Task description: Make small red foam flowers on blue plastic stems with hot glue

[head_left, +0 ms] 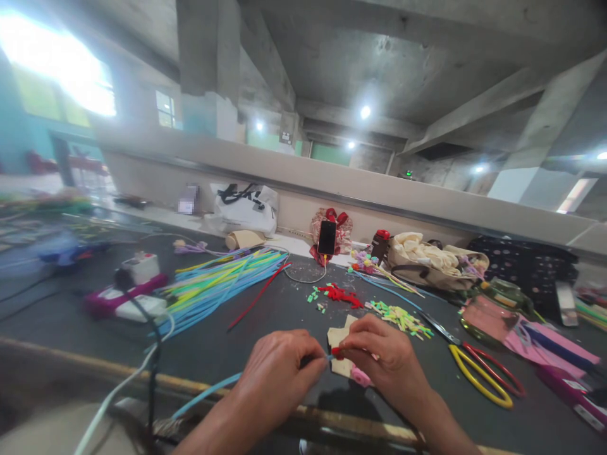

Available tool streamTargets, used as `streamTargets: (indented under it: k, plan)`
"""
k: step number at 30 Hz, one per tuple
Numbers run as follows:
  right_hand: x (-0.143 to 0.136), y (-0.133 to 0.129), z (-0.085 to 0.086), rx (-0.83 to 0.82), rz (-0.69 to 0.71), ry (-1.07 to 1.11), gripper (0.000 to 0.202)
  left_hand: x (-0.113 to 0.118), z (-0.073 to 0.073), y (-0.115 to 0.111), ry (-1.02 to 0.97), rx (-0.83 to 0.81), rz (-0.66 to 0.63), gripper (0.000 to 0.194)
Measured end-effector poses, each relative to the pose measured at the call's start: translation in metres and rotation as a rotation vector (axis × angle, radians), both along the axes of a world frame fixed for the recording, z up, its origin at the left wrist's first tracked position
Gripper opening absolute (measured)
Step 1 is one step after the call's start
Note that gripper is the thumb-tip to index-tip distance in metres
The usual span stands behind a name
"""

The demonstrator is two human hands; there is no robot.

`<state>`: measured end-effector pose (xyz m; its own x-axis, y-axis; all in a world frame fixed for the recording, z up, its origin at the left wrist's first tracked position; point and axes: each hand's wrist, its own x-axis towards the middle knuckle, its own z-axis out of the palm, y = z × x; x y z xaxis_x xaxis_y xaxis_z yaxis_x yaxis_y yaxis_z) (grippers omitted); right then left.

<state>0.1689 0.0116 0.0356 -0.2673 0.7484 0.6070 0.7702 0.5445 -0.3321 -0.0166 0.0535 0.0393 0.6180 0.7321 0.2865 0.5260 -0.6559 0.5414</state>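
Centrally, both hands meet just above the near edge of the counter (265, 309). The left hand (277, 373) pinches a light blue stem (208, 393) that trails down and left past the counter edge. The right hand (384, 357) pinches a small red piece (336, 351) at the tip of that stem; fingertips of the 2 hands almost touch.

Progress, as a judgement: the red piece appears to be going onto the stem end, so this unit reads as early in assembly. A pink piece (361, 377) lies under the right hand beside a beige card (337, 336). Red scraps (340, 294) and green-yellow scraps (401, 316) lie beyond. A large bundle of coloured stems (218, 284) lies further left, suggesting much remains. Yellow-handled scissors (478, 373) lie to the right.

Writing: none is legible. A phone (327, 237) stands at the back wall; its screen is dark.
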Motion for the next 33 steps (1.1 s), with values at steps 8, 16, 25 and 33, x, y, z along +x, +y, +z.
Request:
streamTargets:
  k: [8,16,25,33]
  plan:
    - [0.003,0.001,-0.003,0.025,-0.012,-0.050,0.014,0.001,-0.001,0.000,-0.019,0.003,-0.011,0.023]
    - [0.002,0.001,-0.004,0.009,-0.021,-0.074,0.016,0.001,0.000,-0.001,-0.036,-0.016,-0.006,0.024]
    - [0.007,-0.003,-0.002,-0.064,0.005,0.142,0.021,-0.002,-0.005,0.011,-0.166,-0.228,-0.005,0.022]
    - [-0.013,-0.003,-0.021,-0.388,0.119,0.678,0.041,-0.006,-0.020,0.022,-0.554,-0.887,-0.193,0.028]
